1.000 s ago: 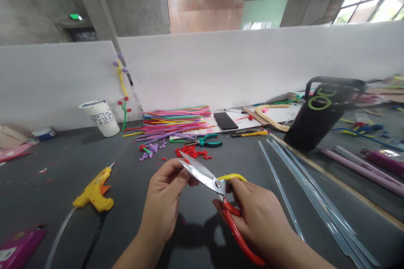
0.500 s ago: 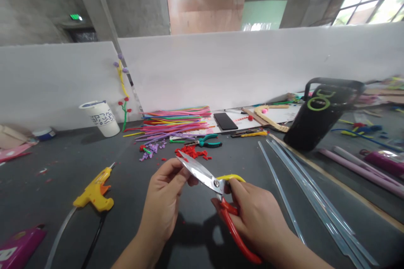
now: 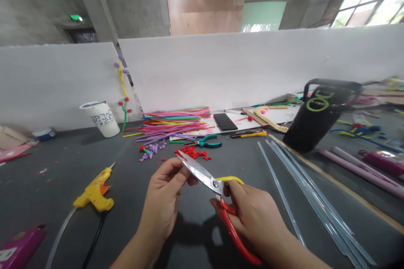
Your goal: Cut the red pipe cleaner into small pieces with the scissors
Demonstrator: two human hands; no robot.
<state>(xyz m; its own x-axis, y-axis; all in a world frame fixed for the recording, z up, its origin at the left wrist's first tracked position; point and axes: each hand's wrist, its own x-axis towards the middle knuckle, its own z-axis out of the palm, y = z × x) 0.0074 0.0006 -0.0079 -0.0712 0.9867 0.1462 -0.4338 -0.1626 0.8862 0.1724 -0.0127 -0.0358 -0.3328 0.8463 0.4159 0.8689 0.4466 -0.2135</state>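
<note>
R hand (image 3: 259, 210): here we go, clamped round the steel scissors (image 3: 202, 174) w/ one red & one yellow handle, deep in the loops, prob. for leverage.
Scissors: held up btwn both hands over the dark grey tabletop (image 3: 126, 168), blades angled up-left, looking slightly parted.
L hand (image 3: 167, 193): thumb & fingers bunched right at the blade tips, presumably steadying smth; can't tell what, if anything, they pinch.
Snippets: short fuzzy red bits (image 3: 192, 150) heaped past the tips, short fuzzy purple bits (image 3: 152, 149) to the left, maybe sorted by colour.
Stems: long multicoloured fuzzy stems (image 3: 176, 125) bundled by the white board (image 3: 221, 71), likely for easy picking.
Glue gun: yellow plastic glue gun (image 3: 94, 191) on its side, nozzle pointing away, prob. for safety.
</note>
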